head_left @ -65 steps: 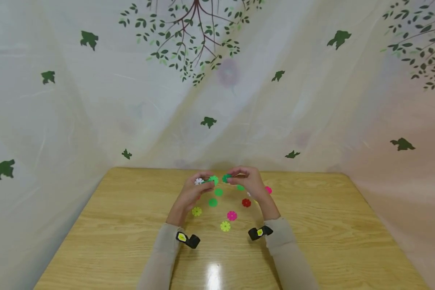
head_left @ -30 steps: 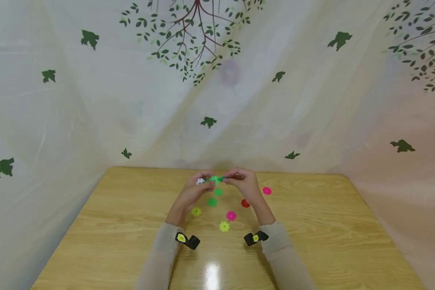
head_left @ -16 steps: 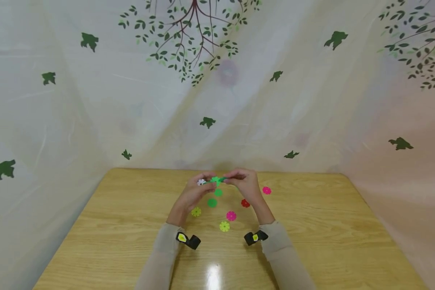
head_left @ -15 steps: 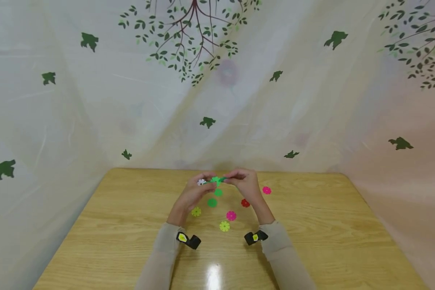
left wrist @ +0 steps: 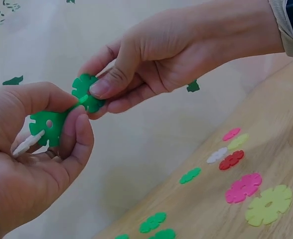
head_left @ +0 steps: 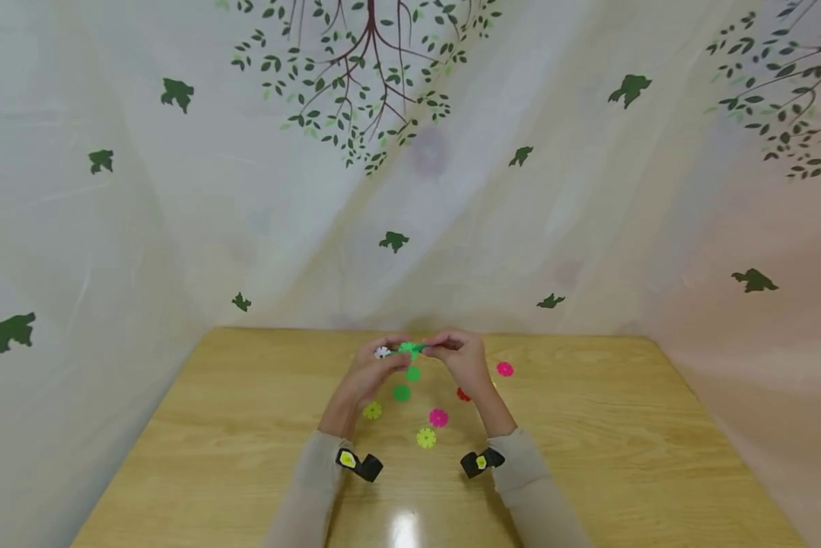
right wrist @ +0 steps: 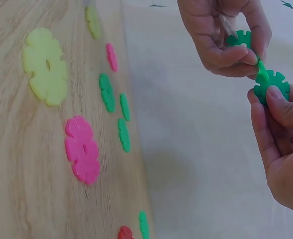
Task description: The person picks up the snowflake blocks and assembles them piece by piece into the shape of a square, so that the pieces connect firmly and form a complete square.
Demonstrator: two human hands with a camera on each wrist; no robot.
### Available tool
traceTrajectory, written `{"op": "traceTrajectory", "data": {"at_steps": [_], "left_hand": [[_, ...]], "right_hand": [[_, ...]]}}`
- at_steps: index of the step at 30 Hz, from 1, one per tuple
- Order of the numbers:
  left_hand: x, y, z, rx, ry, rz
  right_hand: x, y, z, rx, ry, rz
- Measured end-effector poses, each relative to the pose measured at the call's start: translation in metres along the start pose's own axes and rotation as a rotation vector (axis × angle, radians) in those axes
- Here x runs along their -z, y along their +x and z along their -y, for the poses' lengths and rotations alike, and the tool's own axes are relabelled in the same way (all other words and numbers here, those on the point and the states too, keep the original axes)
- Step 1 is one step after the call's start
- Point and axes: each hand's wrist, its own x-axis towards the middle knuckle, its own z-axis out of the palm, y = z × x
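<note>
Between the hands (head_left: 369, 374) (head_left: 466, 364), green discs (head_left: 408, 348) run crosswise.

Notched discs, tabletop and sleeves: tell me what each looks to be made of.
Notched discs: probably plastic, smooth, judging by their even, solid color and clean-cut slots. Tabletop: wood or wood-look laminate, glossy, from its grain and the bright glare low in the head view. Sleeves: likely woven or knit fabric, matte, with soft creases.

Single flat colours cover the round green notched plastic discs (left wrist: 51, 133), the round white notched plastic disc (left wrist: 28, 143) and the pink, red and yellow flower-shaped plastic discs (left wrist: 242, 190), while streaked grain patterns the honey-brown wooden worktop (head_left: 246, 457) and dark-green bird-like shapes (head_left: 393, 241) dot the cream cloth backdrop (head_left: 280, 251).
</note>
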Motion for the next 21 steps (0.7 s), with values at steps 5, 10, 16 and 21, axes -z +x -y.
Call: {"op": "traceTrajectory", "data": {"at_steps": [5, 10, 16, 21], "left_hand": [[-0.002, 0.0, -0.003, 0.011, 0.074, 0.031], [-0.006, 0.0, 0.0, 0.053, 0.1, 0.025], [-0.006, 0.001, 0.004, 0.042, 0.063, -0.036], [-0.001, 0.002, 0.001, 0.055, 0.068, -0.07]], "right_hand": [[0.008, 0.0, -0.002, -0.007, -0.005, 0.028], [0.012, 0.0, -0.004, 0.026, -0.026, 0.082], [0.009, 0.0, -0.007, 0.016, -0.076, 0.103], [0.005, 0.004, -0.003, -0.005, -0.143, 0.125]]}}
